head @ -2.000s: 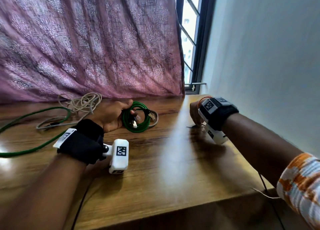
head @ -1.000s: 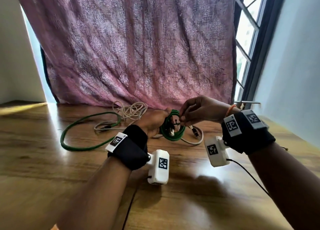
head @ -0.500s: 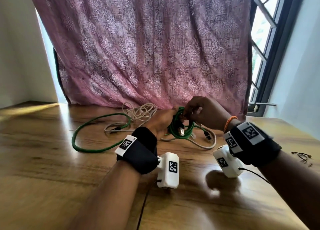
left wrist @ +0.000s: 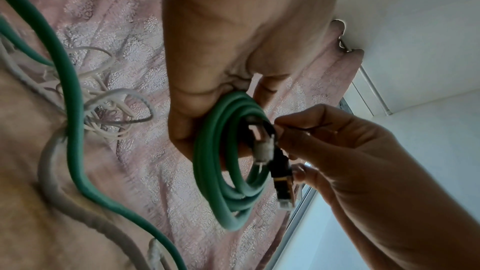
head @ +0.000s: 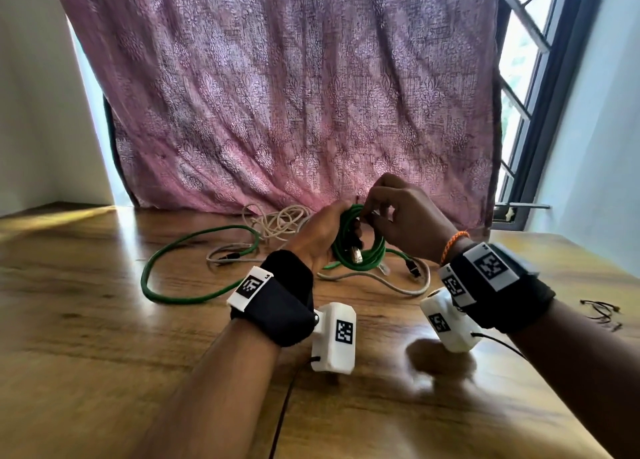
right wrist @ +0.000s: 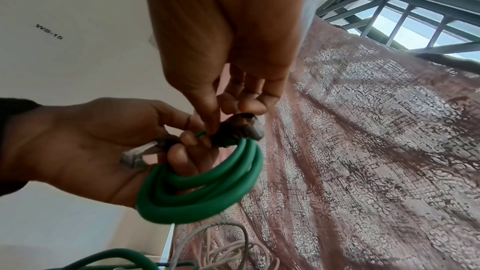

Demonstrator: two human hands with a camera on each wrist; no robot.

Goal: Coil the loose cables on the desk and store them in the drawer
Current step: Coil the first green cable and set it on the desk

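Observation:
My left hand (head: 323,233) grips a coiled green cable (head: 362,256) a little above the wooden desk (head: 104,354), fingers through the loop (left wrist: 207,171). Both plug ends (left wrist: 265,147) hang inside the coil. My right hand (head: 374,214) is at the top of the coil, thumb and forefinger pinching a thin black tie (left wrist: 311,127) against the black plug boot (right wrist: 233,128). A second green cable (head: 180,296) lies loose on the desk to the left. A grey cable (head: 398,285) and a beige cable tangle (head: 277,219) lie behind and under the hands.
A pink patterned curtain (head: 277,95) hangs along the desk's far edge. A barred window (head: 519,95) is at the right. Several small black ties (head: 601,311) lie on the desk at the far right. No drawer is in view.
My right hand came back from the desk's right side to the coil and now pinches a tie at its top. My left hand has kept hold of the coil.

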